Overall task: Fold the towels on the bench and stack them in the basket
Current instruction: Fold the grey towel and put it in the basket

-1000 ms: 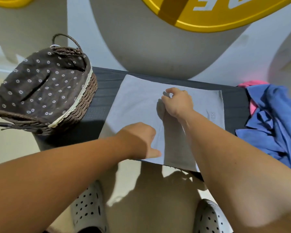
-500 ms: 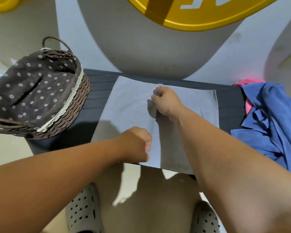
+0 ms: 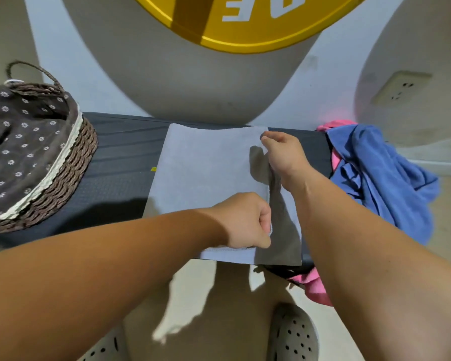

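Observation:
A pale grey towel [image 3: 206, 178] lies flat on the dark bench [image 3: 120, 162]. My right hand [image 3: 284, 155] pinches the towel at its far right corner. My left hand [image 3: 245, 220] grips the same line of cloth at the near edge. A shadowed strip of grey towel shows to the right of that line. The wicker basket [image 3: 71, 157] with a brown flowered liner stands on the left end of the bench; its inside is mostly out of view. A crumpled blue towel [image 3: 380, 178] lies on the right end, over a pink towel [image 3: 313, 285] that hangs off the front.
A wall with a large yellow sign rises right behind the bench, and a wall socket [image 3: 401, 87] sits at the right. My feet in grey perforated clogs [image 3: 292, 334] stand on the pale floor in front. Bare bench surface lies between basket and towel.
Both hands have carried the pinched line of grey towel to the right. The towel now looks narrower, and its right part with the logo is covered.

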